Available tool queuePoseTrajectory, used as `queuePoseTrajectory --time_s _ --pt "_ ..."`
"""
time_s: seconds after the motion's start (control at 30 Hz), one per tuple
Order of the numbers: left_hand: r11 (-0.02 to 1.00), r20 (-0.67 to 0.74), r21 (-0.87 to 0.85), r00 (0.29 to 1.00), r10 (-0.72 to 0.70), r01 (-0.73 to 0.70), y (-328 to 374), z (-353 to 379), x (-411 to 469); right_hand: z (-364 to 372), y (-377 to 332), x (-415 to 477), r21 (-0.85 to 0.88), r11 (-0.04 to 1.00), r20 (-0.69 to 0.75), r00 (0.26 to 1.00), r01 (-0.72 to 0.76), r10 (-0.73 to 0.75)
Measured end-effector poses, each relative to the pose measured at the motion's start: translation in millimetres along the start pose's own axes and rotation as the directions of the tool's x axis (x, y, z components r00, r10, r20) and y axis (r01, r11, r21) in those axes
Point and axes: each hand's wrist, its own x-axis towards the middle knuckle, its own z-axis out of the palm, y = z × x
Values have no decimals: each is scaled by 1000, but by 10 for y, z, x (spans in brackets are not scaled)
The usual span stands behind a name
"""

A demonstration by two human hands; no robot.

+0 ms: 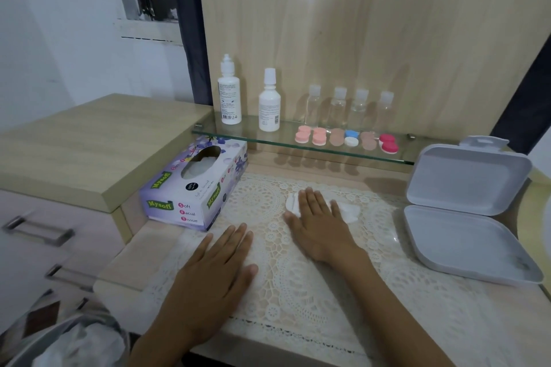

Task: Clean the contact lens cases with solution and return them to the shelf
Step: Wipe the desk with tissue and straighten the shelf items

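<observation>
Several contact lens cases stand in a row on the glass shelf (268, 140): pale pink ones (311, 135), tan ones (337, 137), a blue and white one (351, 138) and a red one (389, 143). Two white solution bottles (229, 92) (269, 103) stand at the shelf's left. My right hand (320, 222) lies flat, fingers spread, on a white tissue (348, 211) on the lace mat (298, 277). My left hand (214, 274) rests flat and empty on the mat, nearer to me.
Several small clear bottles (348, 107) stand behind the cases. A purple tissue box (193, 185) sits left of the mat. An open white plastic box (465, 211) lies at the right. A drawer cabinet (59, 158) stands at the left, and a bin with crumpled tissue (74, 343) below it.
</observation>
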Motion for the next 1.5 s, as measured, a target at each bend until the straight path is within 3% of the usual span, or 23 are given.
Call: queuePoseTrajectory --time_s 0.23,0.4,0.67,0.87,1.03,1.2,1.37,1.5 --pt "998 -4 58 1000 4 -4 -2 -3 7 46 -264 -625 12 986 25 986 164 -164" --pt "999 -26 40 1000 5 -4 25 -23 3 39 -378 -1001 32 985 49 984 169 -171" --pt "998 -62 31 996 59 -57 81 -111 -181 36 -386 -428 5 995 41 994 99 -99" --pt "984 -192 108 968 160 -141 75 -72 -538 30 -393 101 27 998 17 998 58 -59" --pt "987 -226 113 965 137 -114 71 -27 -637 2 -481 345 74 996 46 998 40 -44" --pt "992 -263 71 957 121 -105 83 9 -641 66 -576 178 99 975 56 977 200 -206" --pt "996 -276 44 957 89 -80 100 19 -641 186 -762 -317 91 891 83 888 444 -452" --pt "998 -270 20 960 68 -65 111 16 -640 163 -763 -380 91 876 105 870 473 -481"
